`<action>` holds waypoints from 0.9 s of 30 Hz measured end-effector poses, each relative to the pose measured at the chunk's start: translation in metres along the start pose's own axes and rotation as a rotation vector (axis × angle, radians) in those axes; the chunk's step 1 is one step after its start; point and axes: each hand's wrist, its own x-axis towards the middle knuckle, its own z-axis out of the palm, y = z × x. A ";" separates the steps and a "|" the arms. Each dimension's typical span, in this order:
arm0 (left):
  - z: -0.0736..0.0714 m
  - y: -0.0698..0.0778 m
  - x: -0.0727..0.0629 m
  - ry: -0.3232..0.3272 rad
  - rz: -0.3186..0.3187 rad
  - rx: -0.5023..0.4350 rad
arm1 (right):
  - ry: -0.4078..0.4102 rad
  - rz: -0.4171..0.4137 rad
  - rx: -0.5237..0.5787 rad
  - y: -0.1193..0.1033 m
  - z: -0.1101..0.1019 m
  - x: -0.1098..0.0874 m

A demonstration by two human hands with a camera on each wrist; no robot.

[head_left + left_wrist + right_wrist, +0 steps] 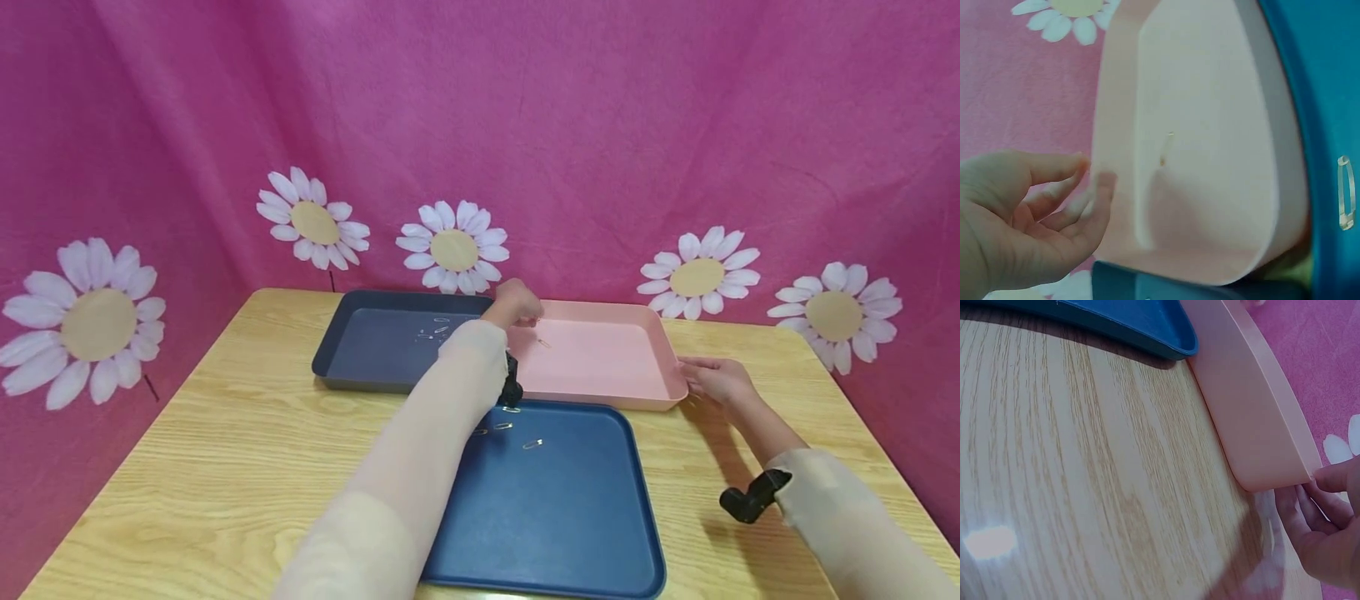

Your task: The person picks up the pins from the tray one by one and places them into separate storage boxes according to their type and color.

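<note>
A shallow pink tray [592, 354] lies at the back of the table with a single safety pin [543, 342] inside. My left hand [516, 304] is at its back wall near the left end. In the left wrist view its curled fingers [1066, 222] hold the rim. At the opposite end, my right hand [716, 382] grips the pink tray's right wall. The right wrist view shows its thumb [1334, 477] on the rim and the other fingers below, against the outside.
A dark grey tray [367, 346] with several safety pins [441, 330] adjoins the pink tray on the left. In front lies a flat blue tray [555, 517], carrying several gold safety pins [532, 444]. A pink curtain [585, 150] with daisies hangs right behind the table [195, 433].
</note>
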 end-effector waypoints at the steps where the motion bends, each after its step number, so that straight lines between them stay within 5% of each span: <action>1: 0.014 -0.009 0.034 0.023 0.025 0.093 | -0.003 0.002 0.001 0.000 0.001 0.000; 4: 0.052 -0.037 0.127 0.079 0.108 0.341 | -0.015 0.003 0.013 -0.001 0.002 0.000; 6: 0.045 -0.034 0.107 0.055 0.075 0.333 | -0.011 0.002 0.007 -0.002 0.003 -0.001; 7: 0.038 -0.031 0.086 0.036 0.055 0.264 | -0.007 0.006 0.005 -0.002 0.003 -0.001; 11: -0.004 -0.012 -0.037 -0.048 -0.039 -0.114 | 0.004 0.003 0.002 -0.001 0.002 -0.003; 14: -0.020 -0.009 -0.091 -0.091 -0.047 -0.348 | 0.006 0.000 0.030 -0.001 0.001 -0.003; 17: -0.027 -0.013 -0.118 -0.130 -0.017 -0.478 | -0.001 -0.004 0.069 -0.001 0.001 -0.003; 20: -0.029 -0.022 -0.124 -0.170 0.032 -0.522 | -0.015 -0.010 0.098 -0.001 0.001 -0.003; 27: -0.034 -0.039 -0.143 -0.265 0.144 -0.489 | -0.005 -0.013 0.087 -0.001 0.003 -0.003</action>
